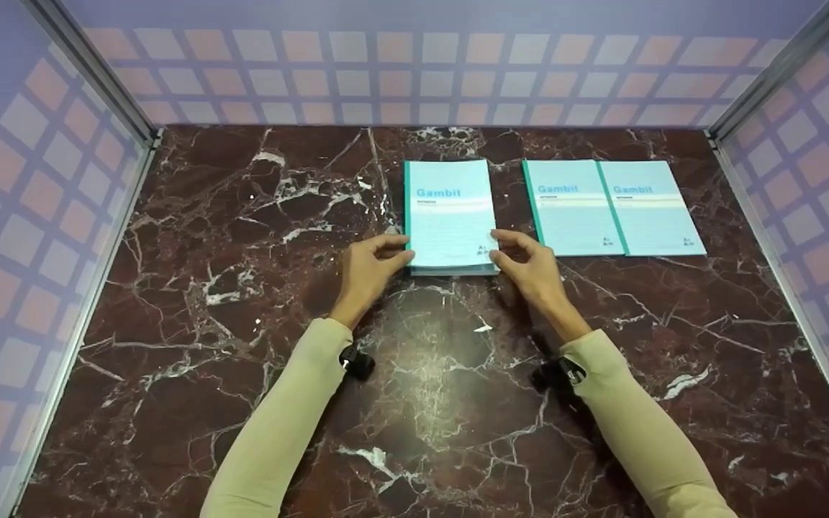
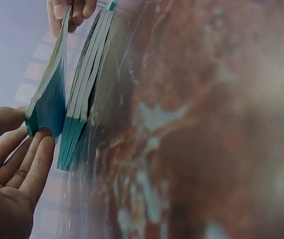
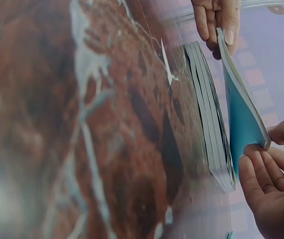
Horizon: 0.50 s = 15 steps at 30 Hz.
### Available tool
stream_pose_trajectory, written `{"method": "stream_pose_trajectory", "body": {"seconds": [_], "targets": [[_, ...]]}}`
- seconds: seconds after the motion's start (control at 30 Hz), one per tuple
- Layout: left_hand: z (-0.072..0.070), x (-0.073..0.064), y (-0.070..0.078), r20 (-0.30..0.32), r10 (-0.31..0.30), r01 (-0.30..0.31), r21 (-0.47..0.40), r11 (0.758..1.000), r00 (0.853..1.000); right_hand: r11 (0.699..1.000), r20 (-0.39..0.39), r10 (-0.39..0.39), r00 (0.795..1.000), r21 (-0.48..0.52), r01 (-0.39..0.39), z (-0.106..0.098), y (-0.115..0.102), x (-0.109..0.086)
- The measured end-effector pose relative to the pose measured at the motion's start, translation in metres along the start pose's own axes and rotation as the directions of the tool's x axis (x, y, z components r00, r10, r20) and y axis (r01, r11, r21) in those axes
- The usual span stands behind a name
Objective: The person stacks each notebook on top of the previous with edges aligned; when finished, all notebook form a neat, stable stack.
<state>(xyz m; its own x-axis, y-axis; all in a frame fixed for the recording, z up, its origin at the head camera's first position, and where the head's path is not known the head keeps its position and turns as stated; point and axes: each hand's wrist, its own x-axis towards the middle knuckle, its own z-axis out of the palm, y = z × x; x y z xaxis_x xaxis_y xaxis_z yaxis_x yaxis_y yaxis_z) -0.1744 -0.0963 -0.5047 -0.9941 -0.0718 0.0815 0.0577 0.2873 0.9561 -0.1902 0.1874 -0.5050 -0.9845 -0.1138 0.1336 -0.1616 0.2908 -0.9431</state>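
A pale blue "Gambit" notebook (image 1: 450, 226) with a green spine is held by both hands, tilted a little above a short stack of similar notebooks (image 1: 455, 272). My left hand (image 1: 368, 272) pinches its spine edge near the lower left corner, thumb on top and fingers beneath. Across from it, my right hand (image 1: 532, 272) pinches the opposite edge the same way. Both wrist views show a gap between the lifted notebook (image 2: 52, 99) and the stack (image 3: 209, 114). Most of the stack is hidden from the head view.
Two more Gambit notebooks (image 1: 573, 216) lie side by side to the right, their edges meeting or slightly overlapping; I cannot tell which. The dark red marbled table (image 1: 242, 374) is enclosed by checkered panels (image 1: 400, 79) at the back and sides.
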Motion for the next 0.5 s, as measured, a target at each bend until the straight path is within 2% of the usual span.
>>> {"method": "stream_pose_trajectory", "body": {"seconds": [0.33,0.5], "targets": [[0.0063,0.0008,-0.0013,0.005,-0.023,0.023,0.001,1.0,1.0,0.999,-0.009,0.038,0.999,-0.033,-0.038,-0.0002,0.0005,-0.0008],[0.0098,0.0023,-0.0027,-0.02,-0.049,0.049,0.007,0.999,0.999,0.996,0.003,0.034,0.999,-0.088,-0.033,-0.0022,0.0031,-0.0009]]}}
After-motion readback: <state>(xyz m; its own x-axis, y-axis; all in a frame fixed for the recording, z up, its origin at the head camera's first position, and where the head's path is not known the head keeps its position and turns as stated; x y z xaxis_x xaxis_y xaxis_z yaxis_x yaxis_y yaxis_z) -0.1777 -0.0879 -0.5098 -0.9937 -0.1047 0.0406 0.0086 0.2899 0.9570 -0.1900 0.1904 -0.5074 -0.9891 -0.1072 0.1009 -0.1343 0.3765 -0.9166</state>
